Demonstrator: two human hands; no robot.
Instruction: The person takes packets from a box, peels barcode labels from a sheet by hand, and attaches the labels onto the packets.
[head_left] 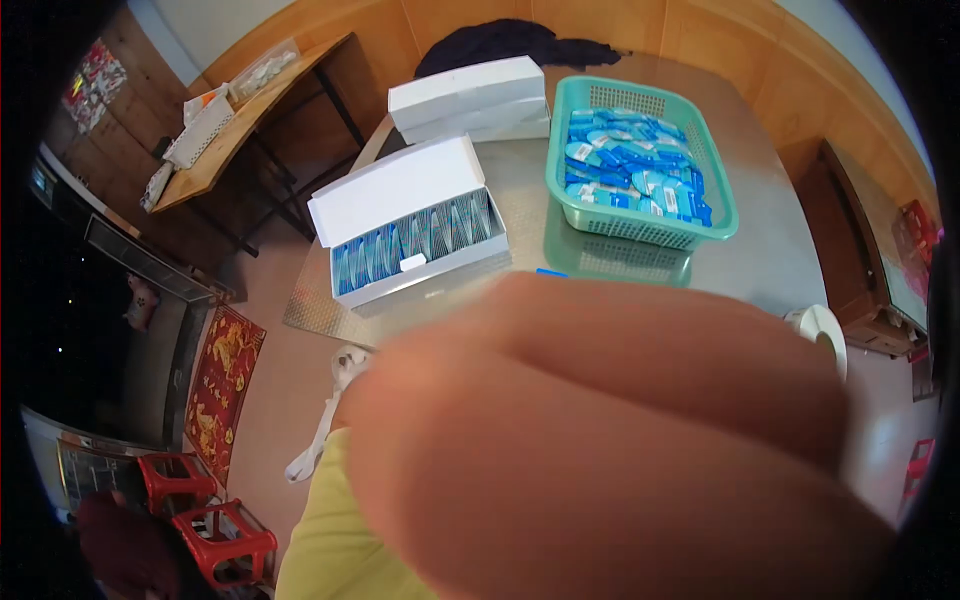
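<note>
A large blurred hand, seemingly my right hand [620, 440], is very close to the camera and covers the lower middle. Its fingers are smeared, and anything held is hidden. Beyond a yellow-green sleeve [325, 520], only a sliver of skin shows, perhaps of my left hand [343, 408]; its fingers are hidden. On the metal table [510, 205], an open white box [430, 278] holds a row of blue-green packets [410, 240]. A green basket [725, 205] full of blue packets [640, 160] stands to its right.
Closed white boxes [470, 97] and dark cloth [520, 42] lie at the table's back. A white roll [822, 335] is at its right edge. A wooden side table [250, 110] stands left, with red stools [228, 545] lower left and a cabinet [850, 240] at right.
</note>
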